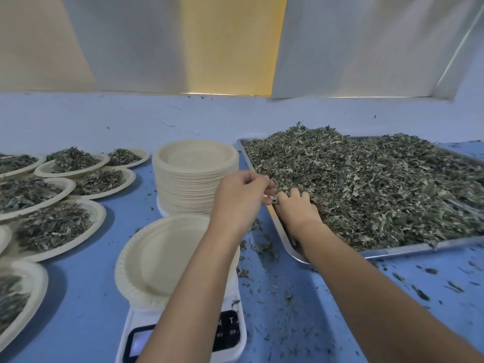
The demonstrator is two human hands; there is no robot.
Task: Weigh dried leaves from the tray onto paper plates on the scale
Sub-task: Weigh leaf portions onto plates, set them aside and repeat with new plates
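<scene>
The work surface is a blue table top [78, 305], strewn with leaf crumbs mostly below and to the right of the hands, and it runs back to a wall of pale panels [366, 48] with a yellow strip [233, 48] between them, well beyond the grip. The two hands meet at the near left corner of a metal tray [392, 251]. The tray spreads away to the right of them and is heaped with dried leaves [379, 184]. The left hand [242, 195] hangs over the tray's left rim with its fingers curled, pinching a few of the leaves between thumb and fingertips. The right hand [296, 208], touching it on the right, lies knuckles up with its fingers bent down into the heap; the tips are buried, so whether they close on a bunch cannot be told. Just left of the grip and slightly beyond it stands a tall stack of paper plates [195, 179]. Nearer the person than the grip, a single paper plate [157, 258] sits bare on a white scale [235, 347]. The left forearm [193, 284] crosses over them, hiding the plate's right side and the middle of the scale's dark front panel. Far to the left of the hands lie the filled plates [52, 226], overlapping one another, each bearing a mound of leaves. The right forearm [366, 297] passes over the tray's near corner and the crumbs on the table
</scene>
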